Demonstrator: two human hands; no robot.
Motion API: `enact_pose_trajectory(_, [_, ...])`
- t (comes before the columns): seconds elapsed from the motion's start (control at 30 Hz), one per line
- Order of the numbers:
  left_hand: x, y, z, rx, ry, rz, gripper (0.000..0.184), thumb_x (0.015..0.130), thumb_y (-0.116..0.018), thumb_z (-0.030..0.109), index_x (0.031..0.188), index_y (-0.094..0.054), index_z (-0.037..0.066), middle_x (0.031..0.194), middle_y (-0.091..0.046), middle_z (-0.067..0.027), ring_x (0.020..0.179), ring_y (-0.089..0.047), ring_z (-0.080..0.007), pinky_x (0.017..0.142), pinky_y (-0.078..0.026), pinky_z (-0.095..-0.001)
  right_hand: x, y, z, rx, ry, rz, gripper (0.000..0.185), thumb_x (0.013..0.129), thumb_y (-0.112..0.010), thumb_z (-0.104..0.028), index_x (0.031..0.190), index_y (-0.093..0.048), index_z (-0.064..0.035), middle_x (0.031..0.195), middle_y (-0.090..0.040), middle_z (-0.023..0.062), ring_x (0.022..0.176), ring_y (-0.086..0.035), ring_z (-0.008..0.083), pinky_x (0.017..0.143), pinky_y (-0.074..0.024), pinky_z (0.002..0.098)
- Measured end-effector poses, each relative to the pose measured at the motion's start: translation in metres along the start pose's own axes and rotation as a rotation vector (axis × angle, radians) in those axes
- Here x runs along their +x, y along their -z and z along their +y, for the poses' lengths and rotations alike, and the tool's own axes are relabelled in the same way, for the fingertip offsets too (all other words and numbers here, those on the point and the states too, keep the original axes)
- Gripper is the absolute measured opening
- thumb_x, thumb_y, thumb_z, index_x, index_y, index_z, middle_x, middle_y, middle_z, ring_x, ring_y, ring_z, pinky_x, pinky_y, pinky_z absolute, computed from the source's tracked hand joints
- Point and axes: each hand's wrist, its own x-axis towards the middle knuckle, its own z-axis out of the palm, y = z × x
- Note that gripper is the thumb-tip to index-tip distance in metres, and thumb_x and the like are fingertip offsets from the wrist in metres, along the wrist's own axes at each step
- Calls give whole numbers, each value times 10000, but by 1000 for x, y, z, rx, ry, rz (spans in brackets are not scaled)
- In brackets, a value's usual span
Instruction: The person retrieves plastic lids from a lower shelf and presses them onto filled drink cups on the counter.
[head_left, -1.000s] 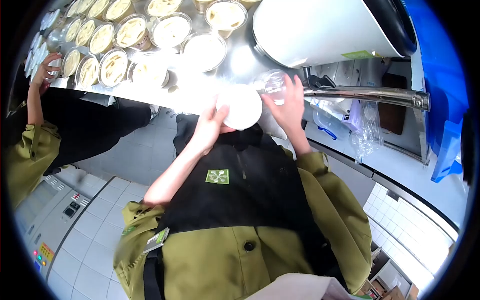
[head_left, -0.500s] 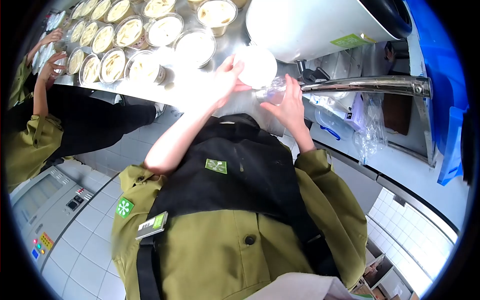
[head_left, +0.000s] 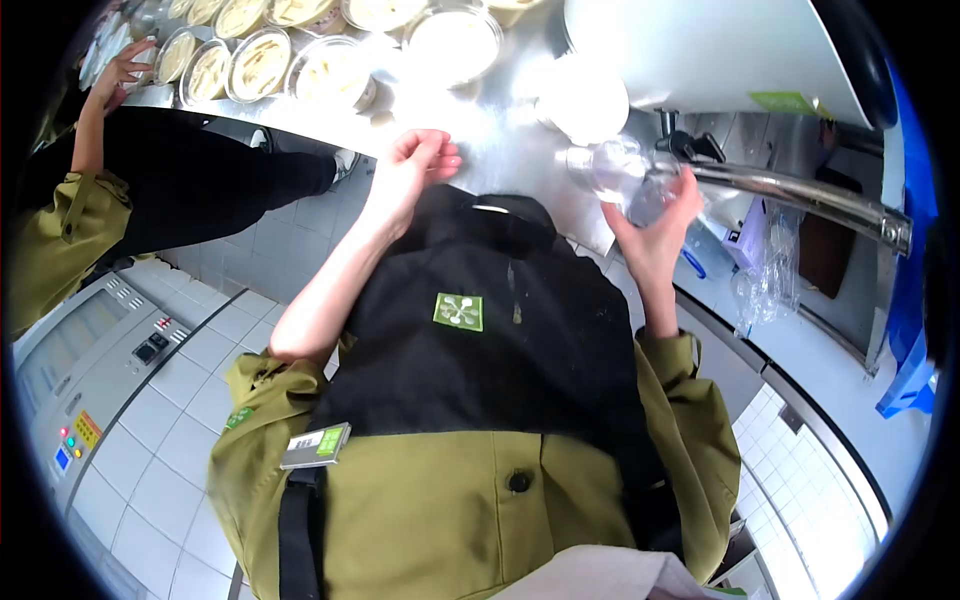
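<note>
My left hand (head_left: 408,180) hovers at the counter's front edge, its fingers curled together with nothing visible in them. To its right, my right hand (head_left: 658,232) has thumb and fingers around clear plastic that looks like a cup (head_left: 650,198). A second clear rounded piece (head_left: 612,165) lies against it on the left; whether the two are nested or separate I cannot tell. Just beyond them sits a white round lid-like piece (head_left: 583,100), washed out by glare, touched by neither hand. Farther left, a clear-rimmed tub (head_left: 450,45) with pale contents stands on the steel counter (head_left: 505,130).
Several tubs of pale strips (head_left: 260,65) stand in rows at the back left. A co-worker's hand (head_left: 125,68) works at the far left. A large white appliance (head_left: 700,60) with a black tap (head_left: 690,140) is at the back right. A metal rail (head_left: 800,190) runs right.
My left hand has come away from the white round piece and drawn back to the left. My right hand has shifted slightly right and nearer my body with the clear plastic. The view has tilted.
</note>
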Motion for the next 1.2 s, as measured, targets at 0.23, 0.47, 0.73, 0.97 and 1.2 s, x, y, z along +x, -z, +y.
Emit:
enact_pose_trajectory(0.23, [3,5,1,123,-97,-104,175,943,-534,148,964,-604,-11,836,-631,-67,767,-607,-149,697,-487,-275,20,2,-42,542,112,-141,1027,562,-827,-204,1363,-214,-13,1242,-334,138,1150,-397,259,1003,-323,388])
enact_pose_trajectory(0.47, [-13,4,-25,1279,-894,-683,202,779,-537,81,936,-633,-3,901,-644,-144,816,-637,-277,706,-522,-374,10,-2,-57,659,60,-246,1035,548,-814,-147,1377,-207,-21,1267,-347,132,1194,-385,263,1027,-300,388])
enact_pose_trajectory(0.73, [-27,-20,-50,1983,-775,-611,163,731,-543,144,694,-687,76,857,-637,-124,808,-604,-219,565,-517,-298,-2,-13,-62,651,91,-365,1056,632,-811,-325,1420,-172,-37,1337,-353,149,1259,-377,286,1047,-286,413])
enact_pose_trajectory(0.97, [-35,4,-34,1699,-893,-520,124,738,-550,165,736,-650,91,792,-580,-43,798,-586,-190,583,-510,-291,-1,-16,-65,750,41,-388,1054,619,-837,-237,1417,-186,-14,1300,-362,140,1216,-408,255,1038,-318,405])
enact_pose_trajectory(1.2, [-61,14,-1,1300,-899,-424,91,803,-573,154,848,-596,78,800,-594,-62,745,-609,-212,602,-517,-335,0,-21,-59,808,-12,-455,1051,618,-843,-233,1424,-195,-44,1298,-386,122,1229,-408,244,1029,-318,394])
